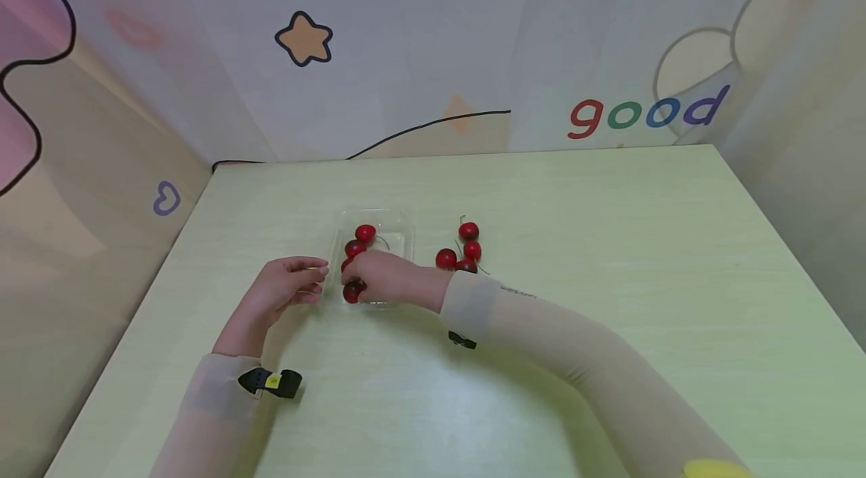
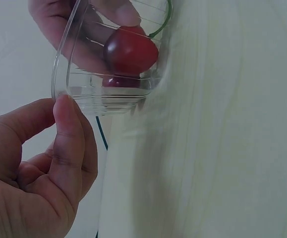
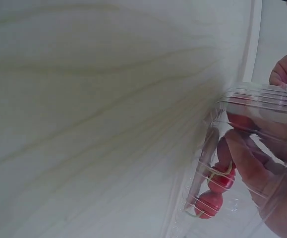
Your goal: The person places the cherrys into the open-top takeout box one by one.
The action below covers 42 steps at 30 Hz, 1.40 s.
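Clear tray [image 1: 404, 237], right hand [image 1: 379, 276] inside (curled)

pale green table [image 1: 609, 252], cartoon-printed backdrop [image 1: 419, 49]

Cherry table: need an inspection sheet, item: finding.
Surface: pale green table, wood grain.
Job's things: clear plastic tray with red cherries; loose cherries on the table beside it.
Clutter: nothing seen.
Hands: right hand in the tray, holding a cherry; left hand touching the tray rim.
Cables: nothing seen.
Surroundings: printed backdrop with a star and the word "good".
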Motion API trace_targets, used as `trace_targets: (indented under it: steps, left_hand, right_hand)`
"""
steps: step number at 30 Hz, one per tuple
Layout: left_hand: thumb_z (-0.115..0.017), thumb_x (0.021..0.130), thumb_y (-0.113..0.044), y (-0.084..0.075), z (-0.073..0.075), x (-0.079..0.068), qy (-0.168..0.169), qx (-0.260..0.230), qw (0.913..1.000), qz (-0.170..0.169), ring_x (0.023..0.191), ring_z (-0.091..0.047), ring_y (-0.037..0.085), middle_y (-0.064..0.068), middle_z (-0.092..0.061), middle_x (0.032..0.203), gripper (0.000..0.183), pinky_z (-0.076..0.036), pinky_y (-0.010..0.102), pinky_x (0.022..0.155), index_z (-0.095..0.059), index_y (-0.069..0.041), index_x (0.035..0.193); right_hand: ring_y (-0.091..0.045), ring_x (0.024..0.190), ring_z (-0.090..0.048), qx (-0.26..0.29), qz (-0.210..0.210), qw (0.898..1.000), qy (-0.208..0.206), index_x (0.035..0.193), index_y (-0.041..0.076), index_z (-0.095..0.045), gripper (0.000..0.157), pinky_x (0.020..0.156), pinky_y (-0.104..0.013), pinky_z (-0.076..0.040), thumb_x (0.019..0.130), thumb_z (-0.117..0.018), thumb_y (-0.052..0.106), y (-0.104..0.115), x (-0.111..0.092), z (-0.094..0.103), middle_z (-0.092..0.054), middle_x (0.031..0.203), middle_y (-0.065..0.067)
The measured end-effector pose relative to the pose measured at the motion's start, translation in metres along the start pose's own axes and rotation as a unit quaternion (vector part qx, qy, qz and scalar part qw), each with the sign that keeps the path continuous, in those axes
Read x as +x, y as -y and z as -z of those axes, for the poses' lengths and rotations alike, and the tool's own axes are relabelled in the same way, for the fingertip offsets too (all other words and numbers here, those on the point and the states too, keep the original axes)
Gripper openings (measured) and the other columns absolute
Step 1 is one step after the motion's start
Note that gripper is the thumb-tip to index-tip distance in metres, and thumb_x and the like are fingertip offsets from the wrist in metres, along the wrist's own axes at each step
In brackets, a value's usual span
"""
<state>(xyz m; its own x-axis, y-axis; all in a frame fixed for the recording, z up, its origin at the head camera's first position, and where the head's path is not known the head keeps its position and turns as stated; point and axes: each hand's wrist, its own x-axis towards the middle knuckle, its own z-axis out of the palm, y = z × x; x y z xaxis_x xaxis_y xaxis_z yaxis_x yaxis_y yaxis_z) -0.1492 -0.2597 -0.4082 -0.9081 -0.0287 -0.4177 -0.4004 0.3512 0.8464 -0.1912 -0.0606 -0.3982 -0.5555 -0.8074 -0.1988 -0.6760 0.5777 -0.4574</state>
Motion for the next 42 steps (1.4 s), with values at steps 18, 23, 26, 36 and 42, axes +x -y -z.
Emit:
trace_targets:
  steps: [18, 23, 26, 36, 42]
  left_hand:
    - [-0.06, 0.104, -0.018, -0.014, 0.009, 0.007, -0.012, -0.009, 0.9996, -0.022, 0.071, -0.062, 0.006, -0.005, -0.068, 0.087, 0.047, -0.059, 0.017, 0.068, -0.052, 0.008, 0.142]
    - [-0.06, 0.103, -0.018, -0.01, 0.007, 0.004, -0.011, -0.016, 0.9993, -0.032, 0.072, -0.063, 0.007, -0.002, -0.07, 0.09, 0.048, -0.059, 0.018, 0.068, -0.052, 0.01, 0.141]
    - [-0.06, 0.103, -0.017, -0.005, 0.008, 0.002, -0.017, -0.011, 0.9993, -0.031, 0.073, -0.063, 0.008, 0.0, -0.071, 0.094, 0.046, -0.059, 0.018, 0.068, -0.053, 0.01, 0.14]
    - [-0.061, 0.103, -0.016, 0.005, 0.007, -0.004, -0.025, -0.006, 0.999, -0.037, 0.074, -0.064, 0.012, 0.004, -0.072, 0.095, 0.043, -0.06, 0.02, 0.069, -0.055, 0.01, 0.137]
    - [-0.061, 0.102, -0.014, 0.011, -0.001, -0.002, -0.02, -0.006, 0.9989, -0.041, 0.073, -0.062, 0.012, 0.004, -0.071, 0.092, 0.039, -0.059, 0.021, 0.067, -0.059, 0.011, 0.132]
  right_hand:
    - [-0.014, 0.089, -0.058, -0.029, 0.011, 0.999, -0.034, 0.12, 0.008, -0.074, 0.029, 0.087, -0.019, -0.052, 0.093, -0.077, 0.016, -0.002, 0.02, 0.014, -0.075, 0.107, -0.006]
    - [-0.012, 0.084, -0.056, -0.03, -0.007, 0.998, -0.048, 0.115, 0.009, -0.075, 0.024, 0.081, -0.017, -0.05, 0.092, -0.077, 0.015, -0.003, 0.022, 0.008, -0.075, 0.102, -0.004]
    - [-0.01, 0.082, -0.056, -0.022, -0.012, 0.998, -0.055, 0.114, 0.009, -0.075, 0.023, 0.078, -0.016, -0.049, 0.092, -0.077, 0.015, -0.001, 0.023, 0.003, -0.075, 0.099, -0.002]
    - [-0.008, 0.076, -0.051, -0.022, -0.018, 0.997, -0.074, 0.108, 0.011, -0.076, 0.019, 0.072, -0.014, -0.044, 0.09, -0.079, 0.016, 0.004, 0.02, -0.007, -0.069, 0.09, 0.002]
    - [-0.008, 0.069, -0.046, -0.008, -0.029, 0.996, -0.082, 0.102, 0.011, -0.077, 0.013, 0.066, -0.015, -0.039, 0.09, -0.079, 0.014, 0.004, 0.012, -0.013, -0.063, 0.079, 0.003]
